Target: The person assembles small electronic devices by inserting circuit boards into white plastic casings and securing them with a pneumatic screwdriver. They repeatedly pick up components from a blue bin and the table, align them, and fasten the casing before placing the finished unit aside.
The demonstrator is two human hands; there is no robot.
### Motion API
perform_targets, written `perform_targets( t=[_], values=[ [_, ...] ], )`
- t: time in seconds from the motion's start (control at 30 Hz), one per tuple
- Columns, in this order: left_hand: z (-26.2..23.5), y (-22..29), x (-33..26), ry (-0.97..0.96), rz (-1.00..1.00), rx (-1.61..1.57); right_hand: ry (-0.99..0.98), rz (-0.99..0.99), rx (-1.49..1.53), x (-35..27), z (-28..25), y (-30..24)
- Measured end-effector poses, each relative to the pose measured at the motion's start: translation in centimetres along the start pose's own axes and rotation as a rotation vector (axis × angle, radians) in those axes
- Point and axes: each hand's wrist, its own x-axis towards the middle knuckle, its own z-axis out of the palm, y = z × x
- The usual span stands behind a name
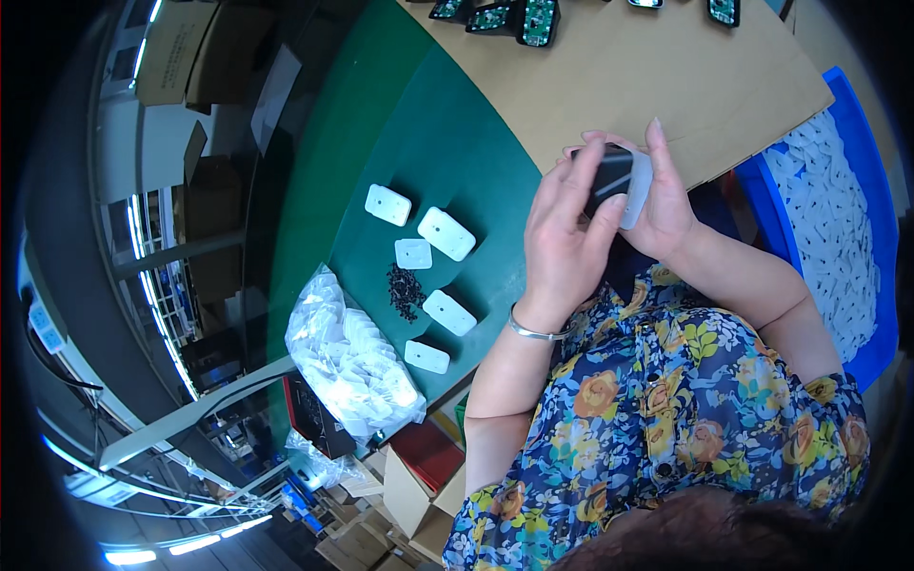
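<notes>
Both my hands are together at the near edge of the cardboard, around a small black plastic housing point(611, 175) with a whitish, see-through-looking cover point(641, 188) against its right side. My left hand point(560, 226), with a silver bangle at the wrist, has its fingers and thumb closed over the housing. My right hand point(668, 211) cups the cover from the right, its fingers curled behind and partly hidden. Left of my hands, several white plastic covers point(447, 234) lie on the green table point(500, 181), around a small heap of tiny black parts point(405, 293).
A clear plastic bag point(347, 357) full of white pieces lies on the table's left side. Black housings with green circuit boards point(539, 21) line the far side of the cardboard sheet point(657, 86). A blue bin point(885, 324) of white parts stands at right. Cardboard boxes point(411, 495) sit below left.
</notes>
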Motion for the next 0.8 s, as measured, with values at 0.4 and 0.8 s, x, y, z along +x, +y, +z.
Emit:
perform_targets(
  t=[0.4,0.8],
  values=[
    [-0.7,-2.2,-0.5,0.128,-0.503,-1.394,0.064,0.066,0.247,-0.6,-0.4,-1.3],
    [0.3,-3.4,0.8,0.093,-0.324,0.09,-0.067,-0.015,0.135,-2.5,-1.1,-3.4]
  ],
)
